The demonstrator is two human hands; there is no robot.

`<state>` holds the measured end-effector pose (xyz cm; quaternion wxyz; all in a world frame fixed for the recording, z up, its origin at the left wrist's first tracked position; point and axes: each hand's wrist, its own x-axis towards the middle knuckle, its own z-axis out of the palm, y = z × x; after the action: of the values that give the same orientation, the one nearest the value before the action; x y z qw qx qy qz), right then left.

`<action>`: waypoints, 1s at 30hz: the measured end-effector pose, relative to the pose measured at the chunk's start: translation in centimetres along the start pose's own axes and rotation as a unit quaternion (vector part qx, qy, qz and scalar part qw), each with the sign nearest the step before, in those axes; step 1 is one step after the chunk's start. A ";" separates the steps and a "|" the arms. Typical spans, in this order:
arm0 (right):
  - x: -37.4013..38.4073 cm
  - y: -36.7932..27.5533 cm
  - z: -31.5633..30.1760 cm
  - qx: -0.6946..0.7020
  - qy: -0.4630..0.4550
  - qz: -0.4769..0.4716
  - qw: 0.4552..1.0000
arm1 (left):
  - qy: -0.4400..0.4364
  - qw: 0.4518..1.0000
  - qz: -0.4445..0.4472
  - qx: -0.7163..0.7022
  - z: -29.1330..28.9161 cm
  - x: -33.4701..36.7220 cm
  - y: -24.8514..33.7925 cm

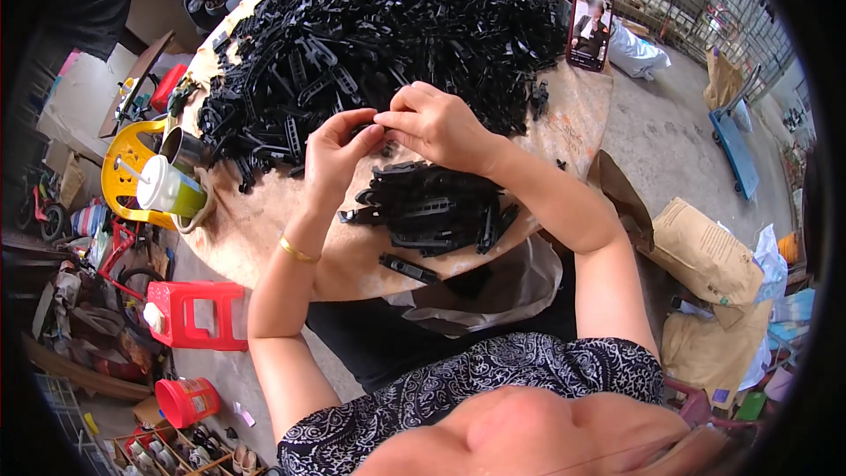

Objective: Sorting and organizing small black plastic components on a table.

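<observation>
My left hand and my right hand meet over the round table, fingertips pinched together on a small black plastic part. Most of that part is hidden by the fingers, so its exact shape does not show. Just beyond my hands rises a large heap of loose black plastic parts. Nearer to me, below my right hand, a smaller stack of long black plastic parts lies roughly lined up. One single black part rests apart, close to the table's near edge.
The table wears a peach patterned cloth. A phone stands upright at the far right edge. At the left are a cup with a straw, a yellow chair and a red stool. Brown paper sacks lie right.
</observation>
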<state>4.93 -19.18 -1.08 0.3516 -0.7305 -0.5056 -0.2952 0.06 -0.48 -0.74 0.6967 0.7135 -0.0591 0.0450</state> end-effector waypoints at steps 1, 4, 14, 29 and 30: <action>0.0 0.0 0.0 0.003 -0.003 -0.001 1.000 | 0.007 1.000 0.011 -0.007 0.1 -0.1 0.1; 0.4 0.0 0.0 0.044 0.048 0.042 0.997 | 0.006 0.998 0.054 0.018 -0.4 0.0 -0.2; 0.0 0.1 -0.3 0.181 -0.086 0.149 0.968 | 0.014 0.985 0.100 0.140 -0.7 -0.2 -0.5; 0.0 -0.3 -1.0 0.143 -0.054 0.090 0.984 | 0.012 0.983 0.123 0.139 -0.5 -0.5 -0.3; 0.0 -0.4 -1.0 0.131 -0.052 0.085 0.986 | 0.000 0.987 0.111 0.117 -0.6 -0.5 -0.2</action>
<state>4.49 -19.84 -0.42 0.4413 -0.7326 -0.4938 -0.1570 -0.37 0.12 -0.99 0.5992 0.7792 -0.1318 0.1287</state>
